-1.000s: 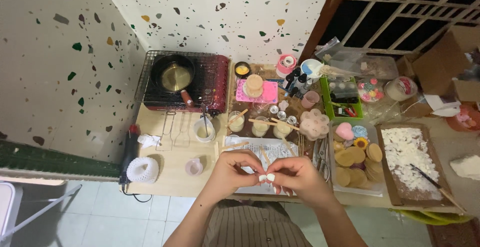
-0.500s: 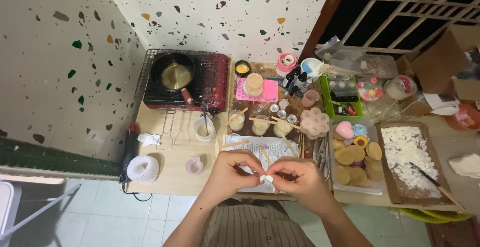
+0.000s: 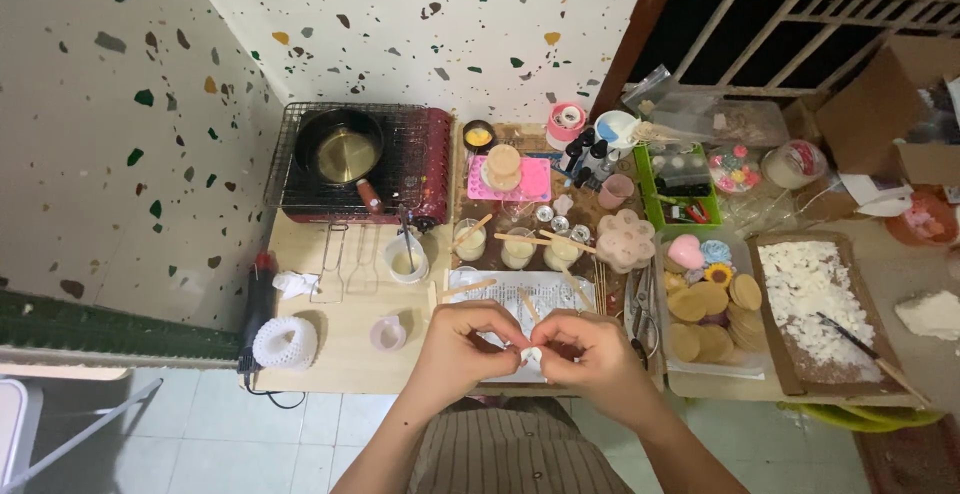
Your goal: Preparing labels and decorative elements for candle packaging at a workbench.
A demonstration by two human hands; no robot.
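Both hands together at the table's near edge: left hand (image 3: 462,354) and right hand (image 3: 590,359) pinching one small white piece (image 3: 531,356) between fingertips, just above a sheet of paper (image 3: 520,294). Judged mid-way: piece still being worked, not yet set down. Beyond, three small cups with wooden sticks (image 3: 517,246) laid across, seemingly filled. Farther back, dark pan (image 3: 340,146) on a red stove (image 3: 420,159), liquid inside.
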